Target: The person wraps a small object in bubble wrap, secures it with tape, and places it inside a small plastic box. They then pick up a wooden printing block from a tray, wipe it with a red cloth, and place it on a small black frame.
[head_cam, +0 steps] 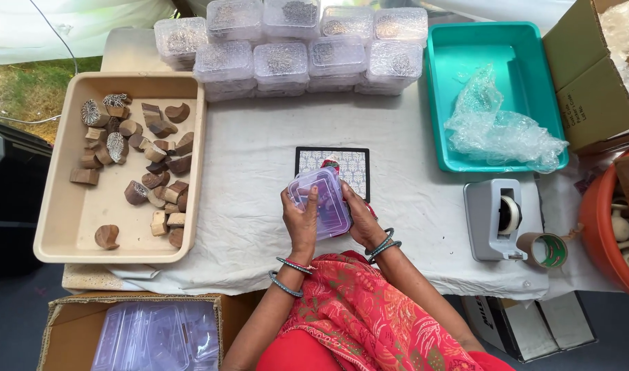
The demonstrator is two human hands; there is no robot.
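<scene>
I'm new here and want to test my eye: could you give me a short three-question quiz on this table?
1. True or false: both the left hand and the right hand hold the clear box.
2. What lies in the teal tray? A) wooden blocks B) crumpled clear plastic C) tape
3. Which side of the person does the beige tray of wooden blocks sit on?

Key: 1. True. 2. B, the plastic. 3. The left.
</scene>
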